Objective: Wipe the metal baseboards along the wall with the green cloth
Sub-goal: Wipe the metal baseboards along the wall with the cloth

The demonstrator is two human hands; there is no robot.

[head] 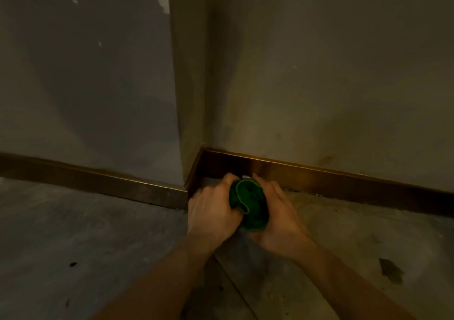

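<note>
A bunched green cloth [250, 203] sits between both my hands, low over the floor and just in front of a wall corner. My left hand [211, 209] grips its left side and my right hand [277, 211] cups its right side from below. A bronze-coloured metal baseboard [344, 179] runs along the right wall behind my hands, with a bright reflection near my fingertips. A second baseboard stretch [98, 178] runs along the left wall, and a short return piece [194, 174] joins them at the corner. The cloth is near the baseboard; I cannot tell whether it touches.
The grey wall [86, 86] on the left is set back; the beige wall [331, 86] on the right juts forward. The concrete floor [86, 233] is stained, with a dark scrap [390, 269] at the right and a seam running under my arms.
</note>
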